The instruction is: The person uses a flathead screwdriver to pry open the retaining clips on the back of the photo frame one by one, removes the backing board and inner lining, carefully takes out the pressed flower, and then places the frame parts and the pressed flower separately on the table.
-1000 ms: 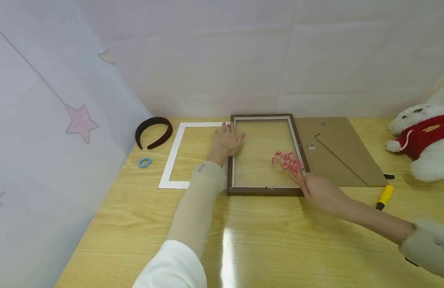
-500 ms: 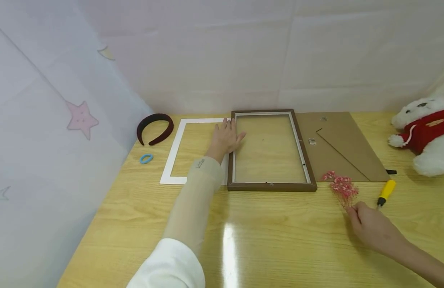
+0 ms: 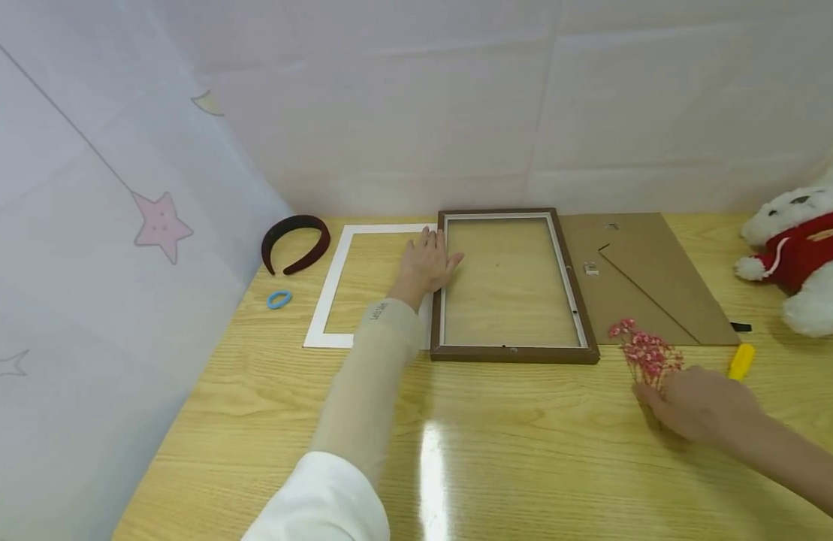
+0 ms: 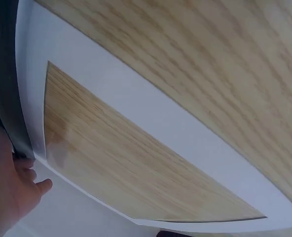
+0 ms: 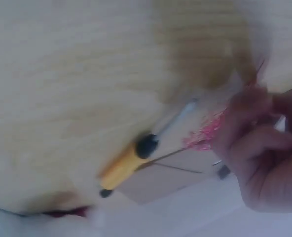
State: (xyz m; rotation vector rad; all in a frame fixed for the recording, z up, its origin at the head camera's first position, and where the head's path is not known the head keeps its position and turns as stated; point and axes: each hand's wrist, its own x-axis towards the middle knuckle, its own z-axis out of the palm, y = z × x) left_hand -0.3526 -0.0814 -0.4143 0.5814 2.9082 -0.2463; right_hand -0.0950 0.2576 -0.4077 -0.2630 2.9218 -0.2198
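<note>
A brown picture frame (image 3: 514, 354) lies on the table with a clear pane inside. My left hand (image 3: 424, 264) rests on its left edge, fingers fairly straight; in the left wrist view the hand (image 4: 13, 180) touches the dark frame side (image 4: 5, 74). Under that forearm lies a white mat border (image 3: 330, 289). To the right of the frame, my right hand (image 3: 703, 406) pinches a small bunch of pink dried flowers (image 3: 649, 355) by the stems. The right wrist view is blurred, but the flowers (image 5: 207, 131) show beside the curled fingers (image 5: 257, 143).
A brown backing board (image 3: 649, 278) with a stand lies right of the frame. Near the right hand is a yellow-handled screwdriver (image 5: 124, 165). A white plush bear (image 3: 815, 259) in red sits far right. A dark headband (image 3: 296, 222) and blue hair tie (image 3: 279, 300) lie left.
My right hand has carried the pink flowers from over the frame's lower right corner to the right, in front of the backing board. My left hand stays on the frame's left edge.
</note>
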